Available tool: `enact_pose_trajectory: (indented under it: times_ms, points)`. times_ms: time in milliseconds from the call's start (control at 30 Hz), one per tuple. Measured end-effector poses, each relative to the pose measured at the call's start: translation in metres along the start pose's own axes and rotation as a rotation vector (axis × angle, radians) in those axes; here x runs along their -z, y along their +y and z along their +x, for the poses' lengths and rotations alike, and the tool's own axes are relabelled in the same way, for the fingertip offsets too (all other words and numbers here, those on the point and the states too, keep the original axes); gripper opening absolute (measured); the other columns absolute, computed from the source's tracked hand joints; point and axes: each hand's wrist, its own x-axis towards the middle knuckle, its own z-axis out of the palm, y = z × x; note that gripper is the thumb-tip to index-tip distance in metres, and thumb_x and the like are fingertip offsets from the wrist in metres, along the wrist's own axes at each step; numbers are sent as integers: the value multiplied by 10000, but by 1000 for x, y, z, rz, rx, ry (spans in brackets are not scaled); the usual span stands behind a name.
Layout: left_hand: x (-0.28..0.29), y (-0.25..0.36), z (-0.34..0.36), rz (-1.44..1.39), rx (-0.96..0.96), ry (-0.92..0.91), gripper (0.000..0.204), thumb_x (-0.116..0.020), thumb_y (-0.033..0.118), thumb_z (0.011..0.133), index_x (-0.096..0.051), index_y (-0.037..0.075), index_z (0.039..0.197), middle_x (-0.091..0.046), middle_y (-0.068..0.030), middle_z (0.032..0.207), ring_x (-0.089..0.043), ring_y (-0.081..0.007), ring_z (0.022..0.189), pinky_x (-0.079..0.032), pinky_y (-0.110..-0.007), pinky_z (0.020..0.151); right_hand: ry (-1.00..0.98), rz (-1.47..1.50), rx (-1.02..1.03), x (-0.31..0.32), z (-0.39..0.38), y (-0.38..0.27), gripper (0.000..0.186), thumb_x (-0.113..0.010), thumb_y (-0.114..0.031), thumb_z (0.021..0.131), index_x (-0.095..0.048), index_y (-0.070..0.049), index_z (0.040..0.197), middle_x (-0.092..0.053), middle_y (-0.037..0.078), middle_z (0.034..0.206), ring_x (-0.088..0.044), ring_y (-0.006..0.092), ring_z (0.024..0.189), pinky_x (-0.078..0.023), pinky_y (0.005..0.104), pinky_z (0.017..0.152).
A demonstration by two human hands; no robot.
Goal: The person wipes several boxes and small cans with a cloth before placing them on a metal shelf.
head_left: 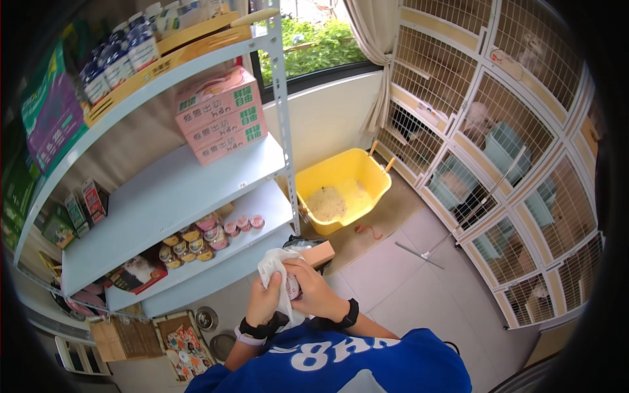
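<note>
From where I stand, the yellow tub [343, 221] makes the handiest marker, and the person in a blue top [419, 359] is on its near side. Both forearms rise and slant inward, so the 2 hands meet in front of the chest, nearer than the tub and a little to its left. The left hand [263, 302] points upward, its thumb raised and pressed against a white cloth [270, 264]; it grips that cloth, though its other fingers are hidden from me. The right hand [310, 285] comes in across the body with its wrist bent, the fingers curled over and grasping a small pink-and-white container [292, 287], which sits between the 2 palms, against the cloth, on the tub's near side too. A black band [352, 313] circles the right wrist; the left wears 2 bands, 1 dark and 1 pale. Just short of the tub, past the right hand, is an orange-brown box [318, 254]. Left of the tub stands a pale blue shelf [190, 187] with small pink-lidded jars [243, 224] on a lower level; right of it rise the wire cages [488, 170]
</note>
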Motion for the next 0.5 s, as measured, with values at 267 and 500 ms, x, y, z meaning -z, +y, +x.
enact_pose_trajectory:
  times_ms: [267, 500]
  points:
    - [-22, 9, 46, 122, 109, -299, 434, -490, 47, 845, -390, 0, 1264, -497, -75, 1187, -498, -162, 1079, -409, -311, 923, -58, -10, -1, 37, 24, 42, 652, -729, -28, 595, -457, 7, 1187, -472, 189, 1192, -473, 365, 1106, -396, 405, 945]
    - [-27, 3, 69, -181, 124, 217, 355, -535, 127, 869, -471, -2, 1194, -547, -62, 1117, -528, -143, 1011, -438, -298, 869, -97, 128, -23, 30, 53, 66, 654, -734, -27, 592, -459, 1, 1185, -478, 185, 1186, -481, 358, 1104, -409, 396, 938]
